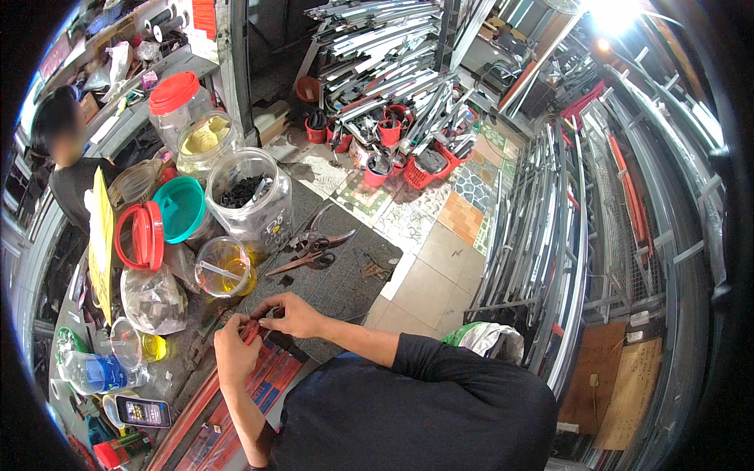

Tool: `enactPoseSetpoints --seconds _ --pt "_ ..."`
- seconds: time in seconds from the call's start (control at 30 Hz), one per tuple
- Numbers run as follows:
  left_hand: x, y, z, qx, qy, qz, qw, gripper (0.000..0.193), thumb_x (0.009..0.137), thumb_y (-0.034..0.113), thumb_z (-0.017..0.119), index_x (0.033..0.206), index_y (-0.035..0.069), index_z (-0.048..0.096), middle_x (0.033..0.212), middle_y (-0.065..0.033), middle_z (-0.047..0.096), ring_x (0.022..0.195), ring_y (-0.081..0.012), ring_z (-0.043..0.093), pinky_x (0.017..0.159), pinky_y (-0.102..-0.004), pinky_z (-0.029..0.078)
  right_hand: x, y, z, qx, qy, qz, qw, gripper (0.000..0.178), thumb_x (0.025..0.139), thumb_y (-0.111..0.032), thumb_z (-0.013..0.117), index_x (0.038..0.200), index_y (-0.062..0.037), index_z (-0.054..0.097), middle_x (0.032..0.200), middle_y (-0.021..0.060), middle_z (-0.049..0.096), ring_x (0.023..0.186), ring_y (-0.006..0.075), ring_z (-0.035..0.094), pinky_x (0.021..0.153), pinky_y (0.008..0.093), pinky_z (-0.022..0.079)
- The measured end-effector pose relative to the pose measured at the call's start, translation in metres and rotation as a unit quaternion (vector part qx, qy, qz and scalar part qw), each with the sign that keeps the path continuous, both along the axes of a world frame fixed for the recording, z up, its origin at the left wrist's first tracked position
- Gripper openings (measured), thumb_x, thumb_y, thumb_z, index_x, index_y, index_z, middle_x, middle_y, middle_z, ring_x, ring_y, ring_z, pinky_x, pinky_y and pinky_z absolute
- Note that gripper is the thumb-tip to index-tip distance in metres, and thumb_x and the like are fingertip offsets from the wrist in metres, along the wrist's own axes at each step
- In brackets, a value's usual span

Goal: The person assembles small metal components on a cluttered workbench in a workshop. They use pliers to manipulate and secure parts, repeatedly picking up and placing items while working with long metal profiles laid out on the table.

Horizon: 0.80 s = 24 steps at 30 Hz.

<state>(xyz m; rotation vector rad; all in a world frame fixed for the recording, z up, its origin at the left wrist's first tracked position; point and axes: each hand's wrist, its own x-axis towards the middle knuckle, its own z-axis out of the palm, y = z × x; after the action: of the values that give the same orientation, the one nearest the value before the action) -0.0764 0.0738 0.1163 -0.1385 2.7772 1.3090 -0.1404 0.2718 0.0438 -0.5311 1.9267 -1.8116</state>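
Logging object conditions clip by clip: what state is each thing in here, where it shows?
Left hand: fingers closed on a red piece
Right hand: fingers bent, grip unclear
Red-lidded jar: lid on
Large clear jar: open, black pieces inside
Cup: open, part-filled with yellow liquid, white stick inside
Blue-labelled bottle: lying on its side
Phone: screen lit
Overhead light: on

Kinda small reddish piece (pixel 250 331) pinched in the left fingers (pixel 228 333), long red strips (pixel 272 367) lying slantwise along the table (pixel 345 286).
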Motion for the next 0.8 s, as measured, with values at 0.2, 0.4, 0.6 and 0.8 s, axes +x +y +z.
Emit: enactPoseSetpoints --seconds 0.2,0.4,0.6,0.8 --pt "0.000 -0.001 -0.006 0.009 0.024 -0.007 1.000 0.033 0.078 0.004 0.077 0.110 -0.001 0.075 0.093 -0.0251 0.077 0.090 -0.0447 0.078 0.083 -0.0456 0.060 0.001 0.000 -0.001 -0.028 -0.049 0.000 0.998 0.027 0.097 -0.005 0.076 0.123 0.0030 0.077 0.108 0.0106 0.081 0.092 0.0142 0.072 0.086 0.0353 0.060" --pt "0.001 0.003 -0.002 0.018 0.019 0.003 1.000 0.032 0.078 0.003 0.079 0.109 -0.001 0.075 0.093 -0.0235 0.078 0.089 -0.0411 0.079 0.085 -0.0443 0.060 0.000 -0.002 -0.021 -0.034 -0.146 -0.002 0.989 0.035 0.091 -0.004 0.074 0.125 0.0031 0.073 0.108 0.0112 0.079 0.088 0.0194 0.071 0.085 0.0386 0.060" --pt "0.001 0.004 0.001 0.021 0.015 0.006 1.000 0.033 0.078 0.005 0.082 0.110 -0.001 0.076 0.096 -0.0228 0.080 0.091 -0.0395 0.080 0.086 -0.0432 0.061 -0.004 0.009 -0.006 0.117 0.096 0.009 0.988 0.042 0.089 -0.011 0.080 0.128 0.0020 0.072 0.109 0.0183 0.079 0.092 0.0283 0.076 0.088 0.0418 0.060" --pt "0.002 0.001 -0.003 0.004 0.026 0.000 1.000 0.035 0.078 0.005 0.082 0.111 -0.002 0.076 0.097 -0.0232 0.080 0.093 -0.0398 0.080 0.088 -0.0430 0.061 -0.010 0.016 0.016 0.190 0.177 0.018 0.966 0.037 0.092 -0.015 0.085 0.126 -0.0010 0.078 0.115 0.0223 0.080 0.103 0.0429 0.077 0.097 0.0490 0.059"
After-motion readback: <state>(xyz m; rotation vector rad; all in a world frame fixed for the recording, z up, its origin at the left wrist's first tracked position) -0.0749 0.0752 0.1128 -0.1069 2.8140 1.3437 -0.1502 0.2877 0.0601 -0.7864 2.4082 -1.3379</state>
